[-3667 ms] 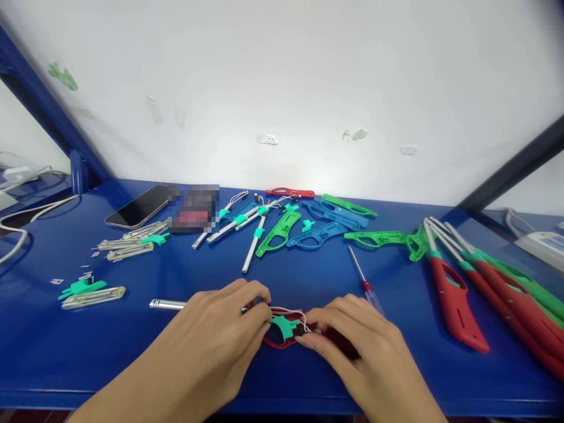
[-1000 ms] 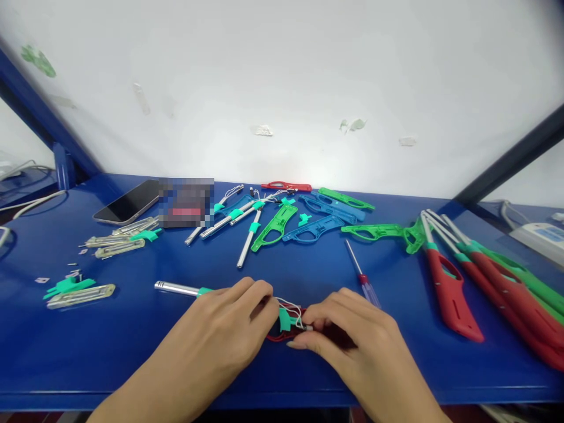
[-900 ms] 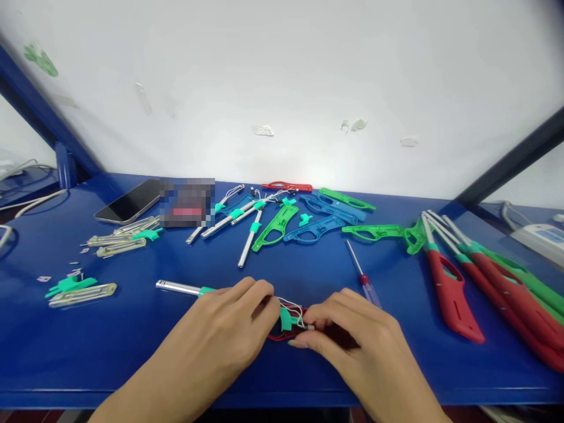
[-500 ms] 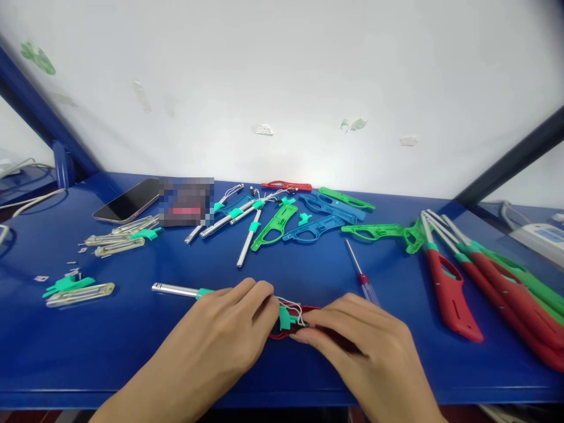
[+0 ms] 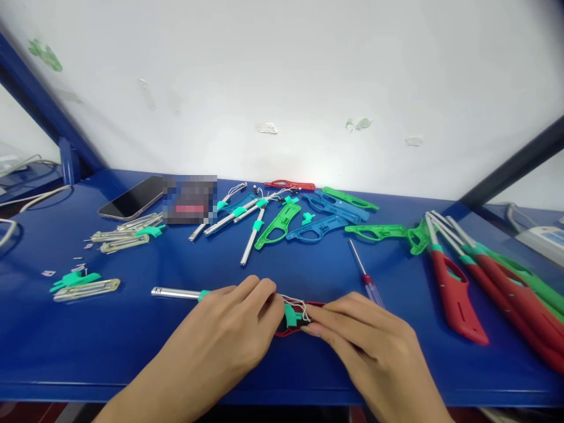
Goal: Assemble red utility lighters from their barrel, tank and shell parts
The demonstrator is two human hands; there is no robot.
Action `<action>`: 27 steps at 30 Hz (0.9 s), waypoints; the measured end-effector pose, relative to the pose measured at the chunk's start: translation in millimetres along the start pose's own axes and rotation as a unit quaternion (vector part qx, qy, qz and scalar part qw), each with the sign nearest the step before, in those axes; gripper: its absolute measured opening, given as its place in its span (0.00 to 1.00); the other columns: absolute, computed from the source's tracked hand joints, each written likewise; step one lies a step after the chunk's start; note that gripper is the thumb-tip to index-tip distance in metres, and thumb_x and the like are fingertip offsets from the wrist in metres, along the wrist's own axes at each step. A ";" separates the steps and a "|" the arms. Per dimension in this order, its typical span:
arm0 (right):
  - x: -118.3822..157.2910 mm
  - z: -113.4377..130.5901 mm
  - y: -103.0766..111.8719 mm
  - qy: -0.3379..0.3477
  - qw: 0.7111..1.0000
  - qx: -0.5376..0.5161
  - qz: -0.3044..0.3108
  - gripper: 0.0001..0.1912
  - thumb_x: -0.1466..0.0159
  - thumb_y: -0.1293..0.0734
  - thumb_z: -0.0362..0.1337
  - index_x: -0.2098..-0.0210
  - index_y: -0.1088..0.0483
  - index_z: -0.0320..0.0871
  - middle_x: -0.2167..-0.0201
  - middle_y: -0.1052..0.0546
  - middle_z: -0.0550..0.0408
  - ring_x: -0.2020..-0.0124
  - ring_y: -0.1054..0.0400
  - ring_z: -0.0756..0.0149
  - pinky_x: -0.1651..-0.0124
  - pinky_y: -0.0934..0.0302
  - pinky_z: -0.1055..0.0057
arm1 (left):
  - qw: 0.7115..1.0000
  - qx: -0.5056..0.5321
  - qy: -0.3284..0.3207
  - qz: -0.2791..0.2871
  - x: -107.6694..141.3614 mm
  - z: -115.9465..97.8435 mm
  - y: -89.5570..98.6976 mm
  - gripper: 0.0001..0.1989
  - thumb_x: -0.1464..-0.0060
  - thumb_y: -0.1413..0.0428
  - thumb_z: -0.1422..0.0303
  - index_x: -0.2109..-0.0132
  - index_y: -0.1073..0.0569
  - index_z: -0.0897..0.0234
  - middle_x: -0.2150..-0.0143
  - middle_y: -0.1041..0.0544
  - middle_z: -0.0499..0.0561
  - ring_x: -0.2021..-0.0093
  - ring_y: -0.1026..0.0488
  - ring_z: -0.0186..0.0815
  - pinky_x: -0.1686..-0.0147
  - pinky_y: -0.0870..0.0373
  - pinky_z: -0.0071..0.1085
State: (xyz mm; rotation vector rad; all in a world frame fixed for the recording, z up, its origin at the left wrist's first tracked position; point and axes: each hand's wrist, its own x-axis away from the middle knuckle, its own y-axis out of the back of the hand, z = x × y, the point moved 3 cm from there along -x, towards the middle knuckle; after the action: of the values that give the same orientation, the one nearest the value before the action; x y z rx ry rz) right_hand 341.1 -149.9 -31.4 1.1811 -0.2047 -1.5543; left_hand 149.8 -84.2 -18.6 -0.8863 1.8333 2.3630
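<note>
A partly built stick lighter lies across the front of the table, its metal tube [image 5: 176, 292] pointing left. My left hand [image 5: 233, 329] is closed over its middle, hiding where the tube meets the red half shell [image 5: 287, 333]. Between my hands, a green trigger [image 5: 291, 316] and thin white wires [image 5: 298, 303] show in the open shell. My right hand [image 5: 374, 346] pinches at the handle end, thumb and fingertips against the wires and shell; the fingers cover what lies beneath. A screwdriver [image 5: 373, 292] with a clear-and-red handle rests just beyond my right hand.
Several red lighters [image 5: 458, 299] lie on the right. Green half shells [image 5: 279, 226], blue half shells [image 5: 315, 229] and wired metal tubes [image 5: 252, 238] are spread at the back. Clear fuel tanks [image 5: 88, 289] and a phone [image 5: 134, 197] lie left. A white wall [image 5: 308, 76] stands behind.
The camera view has shifted slightly. My right fingertips have moved a little at the wires, and more of the shell's edge shows between my hands. Both hands keep their hold.
</note>
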 end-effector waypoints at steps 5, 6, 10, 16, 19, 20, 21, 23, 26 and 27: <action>3.6 -4.7 0.8 -0.037 0.999 -0.012 0.032 0.13 0.22 0.33 0.44 0.56 0.15 0.52 0.61 0.15 0.58 0.63 0.20 0.68 0.58 0.24 0.75 | 0.998 0.062 0.032 0.005 7.1 5.0 -3.7 0.18 0.34 0.54 0.85 0.55 0.22 0.65 0.57 0.19 0.54 0.66 0.22 0.43 0.74 0.26 0.38; 4.6 -5.3 0.6 -0.044 0.998 -0.006 0.041 0.14 0.22 0.33 0.45 0.56 0.15 0.53 0.60 0.15 0.59 0.62 0.20 0.68 0.57 0.24 0.74 | 0.996 0.077 0.040 0.009 8.2 5.8 -4.3 0.17 0.32 0.53 0.84 0.55 0.23 0.64 0.57 0.19 0.53 0.65 0.22 0.43 0.73 0.25 0.38; 3.9 -4.1 0.4 -0.051 0.998 -0.007 0.030 0.18 0.22 0.36 0.50 0.57 0.15 0.54 0.62 0.15 0.60 0.64 0.20 0.70 0.58 0.25 0.76 | 0.995 0.078 0.055 -0.008 7.6 6.0 -2.7 0.19 0.27 0.57 0.82 0.54 0.22 0.63 0.55 0.18 0.51 0.65 0.20 0.40 0.73 0.26 0.36; -2.1 -1.5 0.1 -0.041 0.999 0.004 0.016 0.22 0.22 0.38 0.53 0.60 0.16 0.52 0.65 0.16 0.62 0.67 0.20 0.72 0.61 0.27 0.76 | 0.997 0.013 -0.001 -0.079 -4.1 0.8 9.9 0.26 0.21 0.62 0.78 0.57 0.20 0.69 0.61 0.16 0.53 0.69 0.19 0.35 0.76 0.27 0.33; -1.3 -3.8 -0.1 -0.050 0.998 0.005 0.030 0.21 0.22 0.38 0.53 0.60 0.16 0.53 0.65 0.15 0.63 0.66 0.21 0.72 0.59 0.28 0.75 | 0.996 0.014 -0.008 -0.084 -5.6 0.8 10.2 0.25 0.22 0.62 0.79 0.57 0.20 0.70 0.62 0.15 0.54 0.69 0.18 0.36 0.75 0.24 0.32; -0.8 -4.6 -0.2 -0.054 0.998 0.004 0.035 0.21 0.22 0.38 0.53 0.59 0.16 0.54 0.64 0.15 0.63 0.66 0.21 0.72 0.59 0.28 0.75 | 0.997 0.014 -0.011 -0.078 -5.2 0.8 8.7 0.25 0.22 0.61 0.79 0.57 0.19 0.70 0.61 0.15 0.55 0.69 0.17 0.38 0.74 0.22 0.33; -0.4 -5.1 -0.4 -0.055 0.998 0.005 0.039 0.21 0.22 0.38 0.54 0.58 0.16 0.54 0.64 0.15 0.64 0.66 0.21 0.72 0.59 0.29 0.75 | 0.997 0.016 -0.015 -0.068 -4.6 0.8 6.8 0.25 0.23 0.61 0.80 0.56 0.19 0.71 0.60 0.15 0.56 0.67 0.17 0.39 0.73 0.21 0.34; 0.4 -6.0 -0.6 -0.058 0.997 0.005 0.043 0.20 0.23 0.37 0.54 0.58 0.16 0.54 0.64 0.16 0.64 0.65 0.21 0.71 0.59 0.29 0.74 | 0.998 0.015 -0.017 -0.051 -3.2 0.9 3.7 0.25 0.24 0.61 0.80 0.54 0.18 0.72 0.58 0.15 0.58 0.66 0.16 0.42 0.72 0.18 0.36; 1.0 -6.5 -1.4 -0.062 0.997 0.009 0.050 0.20 0.22 0.37 0.55 0.57 0.16 0.54 0.63 0.15 0.64 0.65 0.20 0.70 0.59 0.29 0.73 | 0.999 0.020 -0.019 -0.031 -1.4 -0.5 3.1 0.24 0.26 0.60 0.82 0.54 0.18 0.73 0.58 0.15 0.59 0.67 0.16 0.44 0.73 0.17 0.39; 1.1 -6.5 -1.9 -0.063 0.996 0.011 0.054 0.21 0.22 0.38 0.55 0.57 0.16 0.55 0.63 0.15 0.64 0.64 0.20 0.70 0.58 0.29 0.73 | 0.999 0.024 -0.019 -0.024 -1.0 -1.4 4.0 0.24 0.27 0.59 0.83 0.54 0.18 0.73 0.58 0.16 0.59 0.67 0.17 0.44 0.73 0.17 0.40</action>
State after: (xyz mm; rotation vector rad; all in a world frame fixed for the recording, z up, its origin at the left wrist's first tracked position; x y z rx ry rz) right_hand 344.9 -147.2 -36.4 1.0724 -0.3647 -1.5361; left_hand 149.8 -86.4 -14.9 -0.8640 1.8252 2.2828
